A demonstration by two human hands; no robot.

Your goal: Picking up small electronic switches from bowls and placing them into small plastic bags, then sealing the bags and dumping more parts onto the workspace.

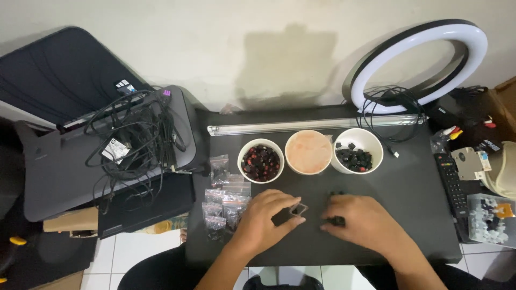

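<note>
A lit ring light (pixel 420 63) leans on the wall. Tangled cables (pixel 134 137) top a grey printer (pixel 64 172) (left side); a remote control (pixel 450 185) lies right.

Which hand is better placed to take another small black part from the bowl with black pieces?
Probably the right hand: it lies nearer the right bowl of black pieces. It touches a small black part, though. The left hand pinches a small square frame and lies farther away.

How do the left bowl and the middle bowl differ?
The left bowl holds dark and red small pieces; the middle bowl shows only a flat, pale orange surface. The left bowl sits beside small clear bags; the middle bowl stands between two bowls. Both are round, white-rimmed, on the black table.
</note>
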